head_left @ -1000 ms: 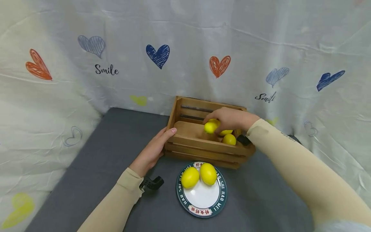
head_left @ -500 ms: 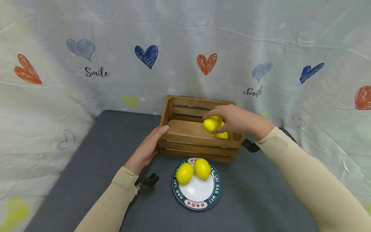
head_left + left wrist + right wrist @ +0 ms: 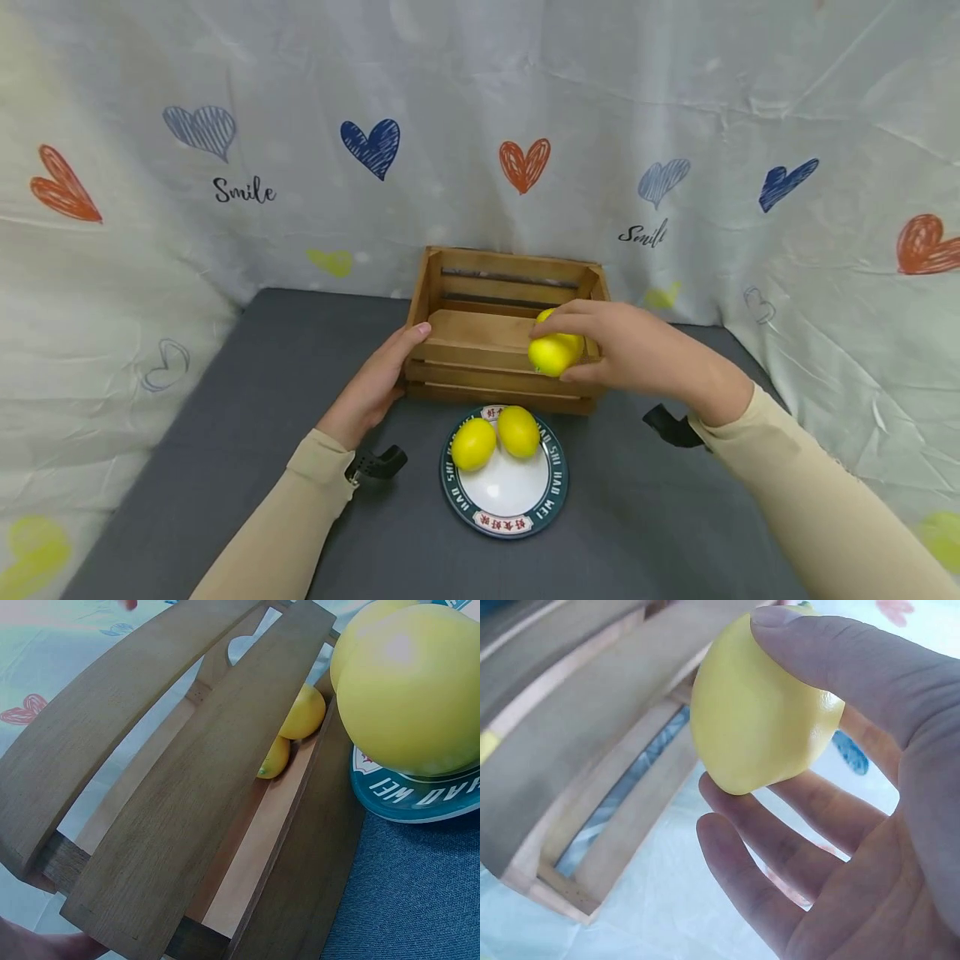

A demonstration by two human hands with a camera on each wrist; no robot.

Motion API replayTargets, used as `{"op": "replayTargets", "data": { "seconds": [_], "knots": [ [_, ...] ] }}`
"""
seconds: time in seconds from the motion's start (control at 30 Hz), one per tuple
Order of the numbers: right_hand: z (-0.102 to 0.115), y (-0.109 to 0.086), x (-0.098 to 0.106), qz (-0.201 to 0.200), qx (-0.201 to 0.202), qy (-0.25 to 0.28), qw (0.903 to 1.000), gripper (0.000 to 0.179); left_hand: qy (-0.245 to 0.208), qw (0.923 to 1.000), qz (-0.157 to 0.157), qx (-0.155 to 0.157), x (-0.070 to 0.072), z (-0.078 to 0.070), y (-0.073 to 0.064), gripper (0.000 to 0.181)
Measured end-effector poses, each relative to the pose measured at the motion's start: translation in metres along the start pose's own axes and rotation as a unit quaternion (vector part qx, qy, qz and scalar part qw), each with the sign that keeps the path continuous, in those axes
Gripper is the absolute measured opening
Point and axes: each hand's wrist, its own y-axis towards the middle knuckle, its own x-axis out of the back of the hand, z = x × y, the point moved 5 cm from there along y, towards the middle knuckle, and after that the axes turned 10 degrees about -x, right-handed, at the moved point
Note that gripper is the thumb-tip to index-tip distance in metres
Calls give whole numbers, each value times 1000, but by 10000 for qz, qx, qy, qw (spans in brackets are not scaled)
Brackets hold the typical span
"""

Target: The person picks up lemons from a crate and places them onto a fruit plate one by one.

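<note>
Pinching a lemon between thumb and fingertips, the right hand is at the front of the crate, near its right end; how high the fruit sits over the rim cannot be told. The right wrist view shows the thumb across one side, fingers at the other, and the palm apart from it. The likeliest slip starts there: the skin looks smooth and the contact small, so a slack thumb could drop it, and its round shape could send it rolling over the table.

The left hand grips the crate's left end, thumb at the front corner, the other fingers mostly hidden. An uneven pull there could skid the crate into the plate, which lies just in front. A left lemon and a right lemon sit on its far half, seemingly unwedged; a bump or a falling fruit could knock either off.

Through the slats, the left wrist view shows two lemons inside the crate. Tilting or jolting it could set these rolling too.
</note>
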Motion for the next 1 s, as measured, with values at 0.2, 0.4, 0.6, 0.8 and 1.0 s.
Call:
{"op": "replayTargets", "data": {
  "seconds": [0.2, 0.4, 0.6, 0.8, 1.0],
  "knots": [
    [8, -22, -17, -12, 135, -132, 9998, 62, -98, 9999, 33, 30, -2, 5, -1, 100],
    [11, -34, -40, 130, 218, -161, 9995, 63, -45, 10000, -4, -1, 3, 5, 1, 103],
    [4, -44, -70, 335, 93, -83, 9994, 60, 38, 10000, 46, 22, 4, 1, 1, 104],
    [-2, -53, -104, 594, 5, 24, 9982, 56, 23, 10000, 60, -9, 1, 1, 0, 102],
    [-10, -58, -129, 704, -32, 124, 9974, 54, -5, 10000, 75, -37, 0, 0, 0, 100]
  ]
}}
